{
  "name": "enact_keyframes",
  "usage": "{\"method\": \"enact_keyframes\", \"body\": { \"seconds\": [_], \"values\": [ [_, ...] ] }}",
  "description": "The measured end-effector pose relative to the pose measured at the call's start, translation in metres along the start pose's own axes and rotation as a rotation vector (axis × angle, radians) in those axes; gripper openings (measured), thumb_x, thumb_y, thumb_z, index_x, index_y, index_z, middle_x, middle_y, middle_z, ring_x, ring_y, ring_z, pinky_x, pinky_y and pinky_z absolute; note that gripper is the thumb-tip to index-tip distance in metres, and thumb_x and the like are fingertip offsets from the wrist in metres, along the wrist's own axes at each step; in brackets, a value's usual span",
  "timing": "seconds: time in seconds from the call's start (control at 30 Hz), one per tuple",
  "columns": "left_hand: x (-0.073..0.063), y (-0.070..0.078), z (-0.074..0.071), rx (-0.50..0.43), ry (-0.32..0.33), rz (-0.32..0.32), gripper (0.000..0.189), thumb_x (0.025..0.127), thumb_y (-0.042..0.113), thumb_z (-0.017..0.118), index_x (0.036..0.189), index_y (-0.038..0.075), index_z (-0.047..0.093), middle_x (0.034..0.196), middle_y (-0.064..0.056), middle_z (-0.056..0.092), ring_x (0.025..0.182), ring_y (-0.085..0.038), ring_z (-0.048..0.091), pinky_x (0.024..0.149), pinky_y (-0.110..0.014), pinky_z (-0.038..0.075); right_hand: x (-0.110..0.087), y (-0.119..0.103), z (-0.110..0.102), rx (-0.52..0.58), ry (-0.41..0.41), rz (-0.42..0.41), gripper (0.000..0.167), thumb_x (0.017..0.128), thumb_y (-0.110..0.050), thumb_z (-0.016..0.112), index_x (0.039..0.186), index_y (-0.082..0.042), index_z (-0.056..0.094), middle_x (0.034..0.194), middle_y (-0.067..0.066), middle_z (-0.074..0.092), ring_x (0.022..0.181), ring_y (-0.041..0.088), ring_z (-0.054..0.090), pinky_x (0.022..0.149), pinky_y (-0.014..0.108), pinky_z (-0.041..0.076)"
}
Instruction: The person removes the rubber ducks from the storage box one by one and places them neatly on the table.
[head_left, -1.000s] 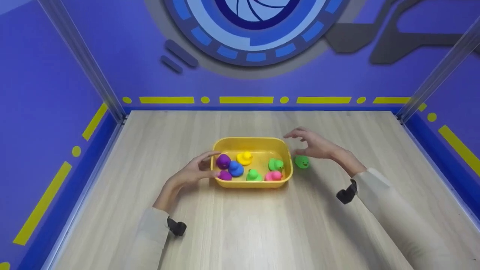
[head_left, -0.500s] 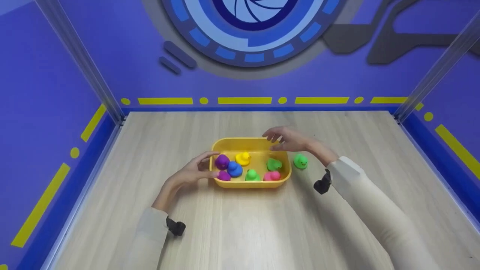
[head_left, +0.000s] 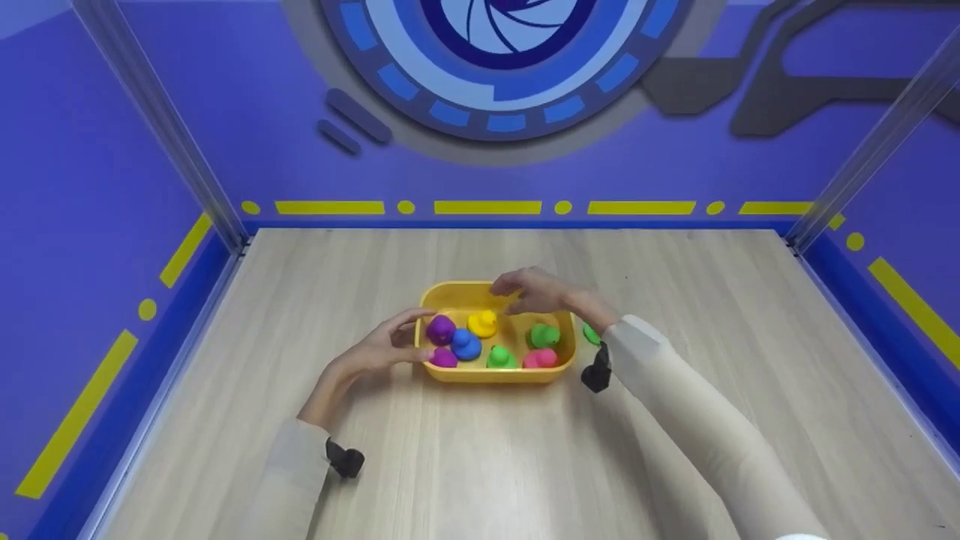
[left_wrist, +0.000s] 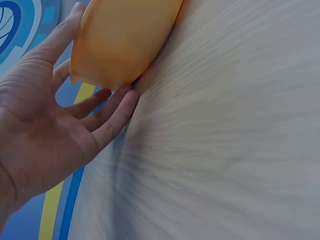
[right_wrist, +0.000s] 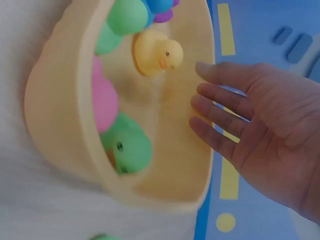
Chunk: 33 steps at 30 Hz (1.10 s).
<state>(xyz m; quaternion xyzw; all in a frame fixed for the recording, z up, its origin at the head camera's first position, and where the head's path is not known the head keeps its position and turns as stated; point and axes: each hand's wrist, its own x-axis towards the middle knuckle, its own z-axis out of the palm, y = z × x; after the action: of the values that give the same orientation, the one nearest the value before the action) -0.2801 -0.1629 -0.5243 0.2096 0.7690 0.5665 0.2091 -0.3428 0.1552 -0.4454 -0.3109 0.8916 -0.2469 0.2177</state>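
Observation:
A yellow plastic tub (head_left: 495, 374) stands on the wooden table. Inside lie several rubber ducks: a yellow duck (head_left: 482, 324), a blue duck (head_left: 466, 345), a pink duck (head_left: 541, 359), a green duck (head_left: 544, 336), another green duck (head_left: 501, 358) and two purple ones (head_left: 441, 329) at the left end. My left hand (head_left: 379, 345) holds the tub's left end, thumb at the rim and other fingers against its outer wall and base. Over the tub's back right side, my right hand (head_left: 536, 290) hovers with fingers loosely spread and nothing in them, near the yellow duck (right_wrist: 155, 52).
One more green duck (head_left: 592, 334) lies on the table just right of the tub, mostly hidden by the right wrist. Blue printed panels (head_left: 495, 180) border the table (head_left: 337, 262) at the back and sides. Each wrist carries a black camera mount.
My right hand has moved left, from beside the green duck on the table to over the tub. The left hand stays at the tub's left end.

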Motion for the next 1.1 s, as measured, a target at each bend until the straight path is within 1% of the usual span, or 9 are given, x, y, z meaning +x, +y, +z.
{"method": "enact_keyframes", "body": {
  "seconds": [0.13, 0.23, 0.33, 0.43, 0.57, 0.7, 0.87, 1.03, 1.1],
  "values": [
    [-0.001, -0.004, 0.0, -0.018, -0.006, 0.005, 0.073, 0.093, 0.021, 0.077, 0.156, 0.013, 0.04, 0.163, -0.013, 0.038, 0.151, -0.041, 0.034, 0.124, -0.059, 0.03, 0.012, -0.008, 0.012, -0.084, -0.038, -0.014, 0.046, 0.098, -0.006, 0.067, 0.143, -0.006, 0.058, 0.147, 0.013, 0.059, 0.138, 0.032, 0.054, 0.116, 0.048, 0.046],
    [-0.001, -0.006, 0.0, -0.041, -0.019, 0.016, 0.073, 0.093, 0.018, 0.076, 0.156, 0.011, 0.039, 0.162, -0.015, 0.037, 0.152, -0.041, 0.033, 0.125, -0.059, 0.029, 0.017, -0.011, 0.02, -0.137, -0.068, -0.05, 0.044, 0.097, -0.004, 0.066, 0.141, -0.005, 0.06, 0.144, 0.014, 0.061, 0.134, 0.033, 0.057, 0.114, 0.047, 0.048],
    [-0.001, -0.007, 0.001, -0.039, -0.025, 0.022, 0.073, 0.094, 0.019, 0.075, 0.156, 0.01, 0.039, 0.162, -0.015, 0.038, 0.151, -0.041, 0.034, 0.124, -0.059, 0.03, 0.02, -0.01, 0.027, -0.132, -0.104, -0.041, 0.043, 0.097, -0.003, 0.065, 0.14, -0.005, 0.06, 0.142, 0.013, 0.063, 0.131, 0.033, 0.058, 0.113, 0.046, 0.05],
    [-0.001, -0.007, 0.002, -0.034, -0.023, 0.033, 0.071, 0.094, 0.019, 0.075, 0.155, 0.009, 0.04, 0.161, -0.015, 0.039, 0.15, -0.041, 0.035, 0.124, -0.058, 0.03, 0.022, -0.009, 0.031, -0.113, -0.122, -0.004, 0.044, 0.096, -0.001, 0.066, 0.139, -0.007, 0.062, 0.142, 0.012, 0.062, 0.129, 0.032, 0.058, 0.114, 0.046, 0.049],
    [-0.002, -0.006, 0.002, -0.022, 0.005, 0.024, 0.069, 0.093, 0.019, 0.077, 0.153, 0.011, 0.044, 0.158, -0.012, 0.043, 0.148, -0.039, 0.038, 0.124, -0.057, 0.031, 0.026, -0.008, 0.036, -0.099, -0.101, 0.041, 0.047, 0.093, 0.001, 0.069, 0.137, -0.013, 0.065, 0.141, 0.008, 0.062, 0.125, 0.029, 0.057, 0.116, 0.044, 0.047],
    [-0.004, -0.005, 0.001, 0.001, 0.016, 0.002, 0.069, 0.092, 0.023, 0.077, 0.152, 0.014, 0.045, 0.158, -0.011, 0.044, 0.146, -0.038, 0.041, 0.122, -0.057, 0.034, 0.028, -0.008, 0.04, -0.091, -0.083, 0.068, 0.047, 0.092, -0.001, 0.073, 0.135, -0.017, 0.066, 0.137, 0.006, 0.063, 0.119, 0.025, 0.058, 0.113, 0.039, 0.05],
    [-0.002, -0.002, 0.001, 0.029, 0.021, -0.002, 0.069, 0.093, 0.027, 0.077, 0.153, 0.016, 0.045, 0.159, -0.01, 0.043, 0.146, -0.037, 0.041, 0.124, -0.058, 0.032, 0.026, -0.009, 0.038, -0.122, -0.057, 0.077, 0.045, 0.091, -0.002, 0.074, 0.132, -0.018, 0.066, 0.131, 0.003, 0.065, 0.11, 0.022, 0.061, 0.107, 0.035, 0.055],
    [0.0, 0.0, 0.001, 0.039, 0.026, -0.002, 0.067, 0.094, 0.022, 0.076, 0.153, 0.015, 0.045, 0.158, -0.01, 0.044, 0.146, -0.037, 0.042, 0.124, -0.058, 0.031, 0.022, -0.007, 0.035, -0.141, -0.052, 0.066, 0.04, 0.091, -0.011, 0.077, 0.129, -0.018, 0.067, 0.12, 0.001, 0.068, 0.103, 0.02, 0.062, 0.101, 0.031, 0.056],
    [0.0, 0.001, 0.002, 0.045, 0.037, -0.023, 0.067, 0.093, 0.022, 0.076, 0.153, 0.017, 0.046, 0.157, -0.008, 0.045, 0.145, -0.035, 0.042, 0.124, -0.057, 0.031, 0.022, -0.005, 0.034, -0.142, -0.06, 0.057, 0.039, 0.09, -0.013, 0.079, 0.127, -0.016, 0.067, 0.117, 0.002, 0.069, 0.101, 0.021, 0.062, 0.1, 0.031, 0.057]
  ]
}}
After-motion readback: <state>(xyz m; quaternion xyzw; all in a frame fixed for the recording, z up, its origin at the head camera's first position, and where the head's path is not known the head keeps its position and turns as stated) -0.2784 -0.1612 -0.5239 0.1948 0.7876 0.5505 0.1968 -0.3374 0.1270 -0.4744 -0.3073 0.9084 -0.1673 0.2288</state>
